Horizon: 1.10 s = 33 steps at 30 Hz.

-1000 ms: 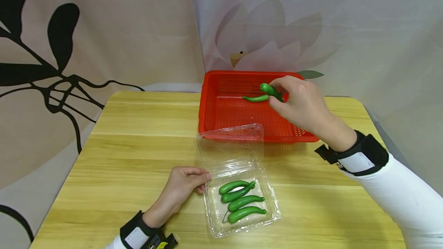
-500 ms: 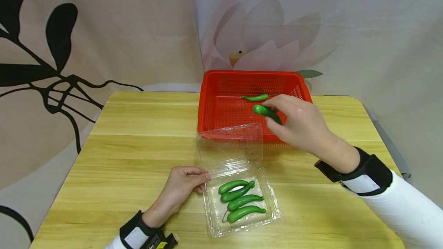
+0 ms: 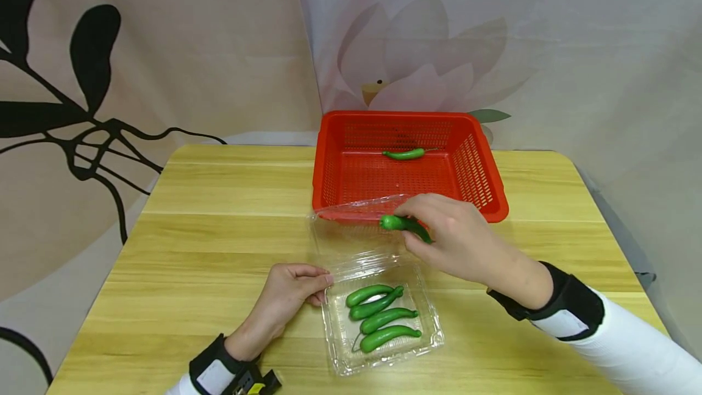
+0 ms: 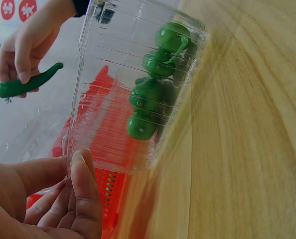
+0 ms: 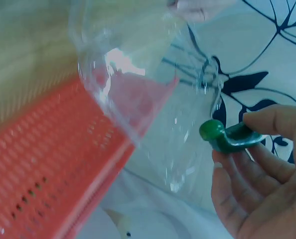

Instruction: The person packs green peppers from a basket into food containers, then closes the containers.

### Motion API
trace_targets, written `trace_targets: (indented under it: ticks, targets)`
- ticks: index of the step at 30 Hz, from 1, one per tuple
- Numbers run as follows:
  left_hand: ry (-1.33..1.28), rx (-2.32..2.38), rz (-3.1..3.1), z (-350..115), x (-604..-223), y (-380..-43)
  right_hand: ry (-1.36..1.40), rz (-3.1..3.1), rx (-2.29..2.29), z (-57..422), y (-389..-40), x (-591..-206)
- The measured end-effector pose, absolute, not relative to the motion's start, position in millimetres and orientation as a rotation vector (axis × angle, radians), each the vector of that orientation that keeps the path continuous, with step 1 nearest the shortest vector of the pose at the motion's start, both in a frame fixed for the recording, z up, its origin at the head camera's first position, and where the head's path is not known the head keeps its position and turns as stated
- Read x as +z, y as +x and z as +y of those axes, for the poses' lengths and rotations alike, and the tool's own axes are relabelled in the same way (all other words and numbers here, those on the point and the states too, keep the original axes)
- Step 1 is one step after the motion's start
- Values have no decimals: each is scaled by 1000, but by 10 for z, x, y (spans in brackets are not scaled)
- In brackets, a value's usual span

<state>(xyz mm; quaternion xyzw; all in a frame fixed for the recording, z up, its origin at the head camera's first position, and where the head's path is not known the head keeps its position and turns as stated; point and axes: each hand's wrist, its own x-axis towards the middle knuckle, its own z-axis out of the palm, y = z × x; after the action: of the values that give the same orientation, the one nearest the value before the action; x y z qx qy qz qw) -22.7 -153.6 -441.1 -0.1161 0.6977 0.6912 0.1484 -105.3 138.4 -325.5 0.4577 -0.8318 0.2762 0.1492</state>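
Note:
A green chili pepper (image 3: 404, 226) is pinched between the thumb and fingers of my right hand (image 3: 455, 239), held above the raised lid of a clear plastic clamshell box (image 3: 433, 355). The right wrist view shows the same pepper (image 5: 227, 137) in the fingertips, the lid beside it. My left hand (image 3: 293, 294) pinches the box's left rim near the hinge; the left wrist view shows thumb and fingers on that edge. Several green peppers (image 3: 389, 319) lie side by side in the box's base. One more pepper (image 3: 404, 155) rests in the red basket (image 3: 496, 200).
The red basket stands at the back of the wooden table (image 3: 219, 212), right behind the box, and the clear lid overlaps its front rim. A printed cloth (image 3: 219, 47) hangs behind the table.
My right hand has come out of the basket with the pepper, moving toward the box and slightly left. The left hand and the box have stayed in place.

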Motion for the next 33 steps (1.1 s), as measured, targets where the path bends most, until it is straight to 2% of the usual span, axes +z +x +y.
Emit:
trace_targets:
  ticks: [12,23,33]
  targets:
    - [-313,1994,2008,-1535,-4389,-226,1519,-2516,689,1244,-778,-3618]
    - [-329,1986,2014,-1535,-4406,-227,1740,-2512,455,1136,-677,-3910]
    - [-326,2001,2005,-1531,-4410,-221,1796,-2508,331,1082,-627,-4086]
